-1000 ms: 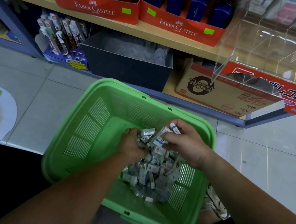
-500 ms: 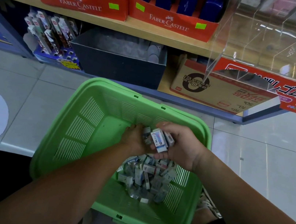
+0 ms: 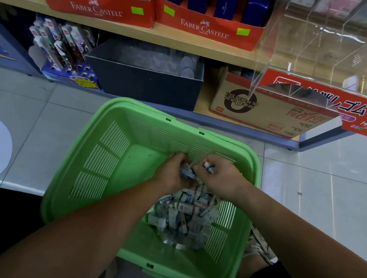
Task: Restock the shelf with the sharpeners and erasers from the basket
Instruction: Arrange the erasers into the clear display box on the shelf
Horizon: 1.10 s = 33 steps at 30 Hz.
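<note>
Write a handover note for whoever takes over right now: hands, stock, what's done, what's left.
Left hand grips a few small packs above the pile.
Right hand pinches one pack beside it.
The pile lies in the right half of the green basket, in front of the shelf.
Done: packs gathered in both hands; none seen placed.
Left: carry these to the shelf, then the whole pile.
</note>
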Motion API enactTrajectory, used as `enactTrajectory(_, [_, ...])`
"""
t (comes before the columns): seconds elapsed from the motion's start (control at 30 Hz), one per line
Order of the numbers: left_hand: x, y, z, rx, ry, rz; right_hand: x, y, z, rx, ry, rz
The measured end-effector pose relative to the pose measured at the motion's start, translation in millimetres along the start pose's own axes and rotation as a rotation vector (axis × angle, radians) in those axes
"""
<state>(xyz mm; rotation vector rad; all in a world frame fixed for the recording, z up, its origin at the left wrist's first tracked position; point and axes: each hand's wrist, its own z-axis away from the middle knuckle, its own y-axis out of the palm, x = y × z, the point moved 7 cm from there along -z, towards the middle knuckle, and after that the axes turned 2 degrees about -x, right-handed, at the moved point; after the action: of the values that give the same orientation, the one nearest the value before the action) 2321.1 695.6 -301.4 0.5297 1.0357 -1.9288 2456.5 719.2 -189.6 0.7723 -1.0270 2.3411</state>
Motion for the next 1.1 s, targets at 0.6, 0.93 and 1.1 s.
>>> enactTrajectory(0.6, [-28.1,-52.1,42.6,0.062,0.093,0.112,38.2,-38.6,29.3,0.023,0.088,-0.087])
enactTrajectory(0.93, [-186.2,-127.9,139.9,0.246,0.272,0.442,118.2,-126.8,101.2,-0.133,0.101,-0.162])
enactTrajectory(1.1, [-236.3,-161.2,180.7,0.281,0.337,0.515,149.3,-141.7,135.0,0.078,0.031,-0.429])
